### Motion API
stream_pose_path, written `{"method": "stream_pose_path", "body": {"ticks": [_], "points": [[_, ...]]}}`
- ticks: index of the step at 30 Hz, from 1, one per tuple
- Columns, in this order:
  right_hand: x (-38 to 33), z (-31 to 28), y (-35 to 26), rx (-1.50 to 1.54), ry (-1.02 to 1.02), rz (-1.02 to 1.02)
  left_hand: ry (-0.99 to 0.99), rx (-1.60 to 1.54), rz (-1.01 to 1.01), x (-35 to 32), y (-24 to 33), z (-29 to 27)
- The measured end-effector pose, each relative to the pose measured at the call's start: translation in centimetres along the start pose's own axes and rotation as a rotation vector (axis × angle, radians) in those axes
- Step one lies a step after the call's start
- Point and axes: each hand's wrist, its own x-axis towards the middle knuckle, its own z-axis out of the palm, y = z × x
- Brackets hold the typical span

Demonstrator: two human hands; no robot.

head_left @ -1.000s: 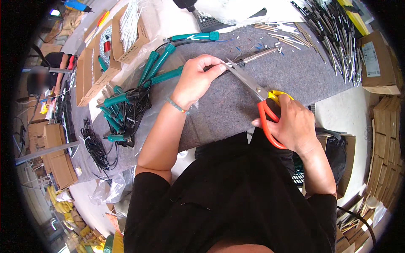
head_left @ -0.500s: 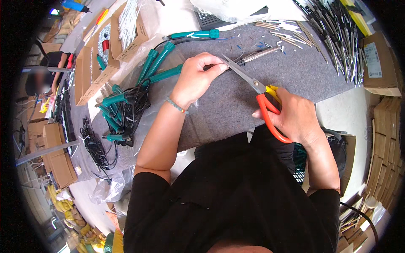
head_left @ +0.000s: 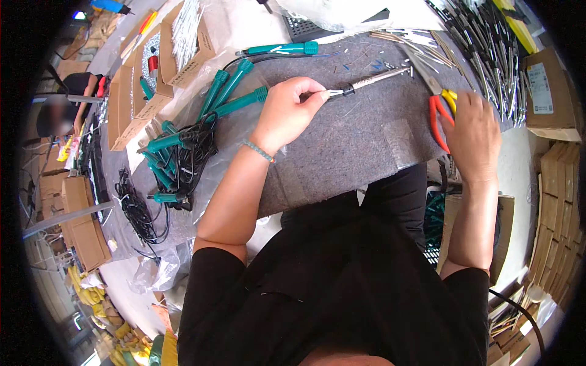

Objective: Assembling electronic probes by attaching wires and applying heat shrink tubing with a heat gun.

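My left hand (head_left: 290, 110) is closed in a pinch on the white end of a slim metal rod (head_left: 378, 77), which has a black collar (head_left: 348, 90) and points right across the mat. At the right side of the mat, my right hand (head_left: 475, 137) has its fingers curled at the handles of the scissors (head_left: 434, 88). One handle is red and the other yellow, and the blades point away toward a group of loose rods (head_left: 421, 58). Part of the yellow handle is hidden by the hand.
Green tool handles (head_left: 238, 104) with tangled black cords (head_left: 201, 152) lie left of my left hand. Cardboard boxes (head_left: 137, 97) with small parts stand at far left. A heap of dark rods (head_left: 488, 55) and a carton (head_left: 543, 91) are at far right. Clippings dot the grey mat (head_left: 342, 146).
The scissors have moved right, away from the rod, together with my right hand. My left hand stays almost in place with the rod.
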Motion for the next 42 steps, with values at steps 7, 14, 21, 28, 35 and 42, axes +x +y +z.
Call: {"method": "stream_pose_path", "body": {"ticks": [7,14,21,28,35,42], "points": [[4.1,5.2,-8.5,0.576,0.354,-0.588,0.011,0.108,0.086,-0.2,1.2,-0.4],[3.7,5.8,-9.4,0.595,0.369,-0.600,-0.012,0.170,0.108,-0.3,1.3,-2.2],[3.5,6.2,-10.0,0.393,0.494,-0.501,0.101,0.214,0.275,0.0,1.2,-1.4],[3.5,6.2,-10.0,0.395,0.507,-0.489,0.050,0.139,0.102,0.0,1.3,-1.0],[3.6,6.2,-10.0,0.391,0.524,-0.493,0.043,0.077,0.050,0.1,1.3,-0.8],[3.7,6.1,-10.0,0.465,0.523,-0.484,0.025,0.077,-0.023,0.0,1.2,-0.7]]}}
